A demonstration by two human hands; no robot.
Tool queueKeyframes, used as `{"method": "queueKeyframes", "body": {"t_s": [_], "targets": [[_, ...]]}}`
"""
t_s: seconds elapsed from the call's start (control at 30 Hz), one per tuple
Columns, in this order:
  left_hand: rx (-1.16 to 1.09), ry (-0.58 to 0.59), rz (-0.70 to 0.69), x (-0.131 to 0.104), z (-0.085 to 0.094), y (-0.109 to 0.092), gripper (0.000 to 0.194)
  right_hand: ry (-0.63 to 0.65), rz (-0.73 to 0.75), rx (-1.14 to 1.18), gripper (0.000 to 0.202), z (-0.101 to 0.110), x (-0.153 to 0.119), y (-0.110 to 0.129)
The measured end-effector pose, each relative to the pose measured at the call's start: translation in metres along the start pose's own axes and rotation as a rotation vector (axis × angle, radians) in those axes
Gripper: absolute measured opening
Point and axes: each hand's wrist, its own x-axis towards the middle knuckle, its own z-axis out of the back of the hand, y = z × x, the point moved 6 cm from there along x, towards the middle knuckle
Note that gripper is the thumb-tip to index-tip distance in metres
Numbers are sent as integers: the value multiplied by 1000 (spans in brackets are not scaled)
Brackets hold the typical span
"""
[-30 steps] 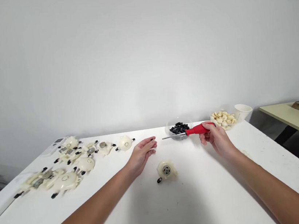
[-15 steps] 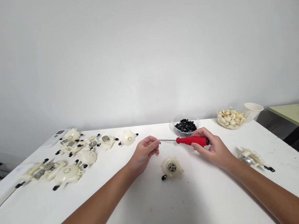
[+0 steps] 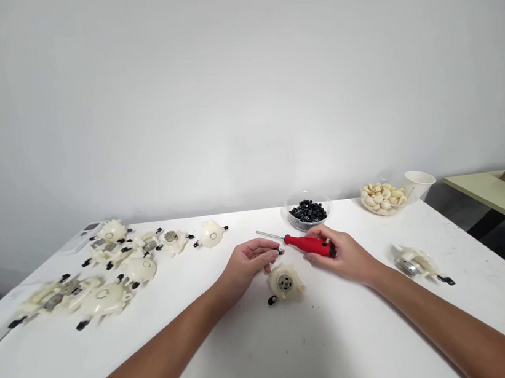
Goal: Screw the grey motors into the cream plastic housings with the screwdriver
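Between its thumb and fingers, my left hand [image 3: 251,262] pinches a small black part [image 3: 280,251]. My right hand [image 3: 335,251] holds a red-handled screwdriver [image 3: 309,244], its metal shaft pointing left and passing behind the left fingertips. Just below my left fingers, a cream plastic housing [image 3: 285,284] with a round motor lies on the white table [image 3: 255,350], a black tab at its lower left. Beyond my right hand stands a clear bowl of small black parts [image 3: 308,211].
Several cream housings [image 3: 139,269] with black tabs lie at the left. Another housing [image 3: 418,261] rests at the right. A clear bowl of cream-coloured pieces [image 3: 381,198] and a white cup [image 3: 419,184] stand at the back right. A greenish board [image 3: 490,195] is beyond.
The screwdriver's tip has moved away from my left fingertips, and my right hand has shifted slightly down and left. A small black part now shows in my left fingers. The whole view has shifted slightly.
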Motion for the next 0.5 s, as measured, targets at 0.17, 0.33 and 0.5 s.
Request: {"method": "queueKeyframes", "body": {"t_s": [0.17,0.33,0.5], "targets": [[84,17,-53,-1,-6,2,31,30,-21,-24,28,-3,0,0],[168,154,3,-5,-23,4,31,30,-32,-41,27,-7,2,-4],[256,225,-46,-8,-29,-1,23,33,-25,-13,26,-6,3,-4]]}}
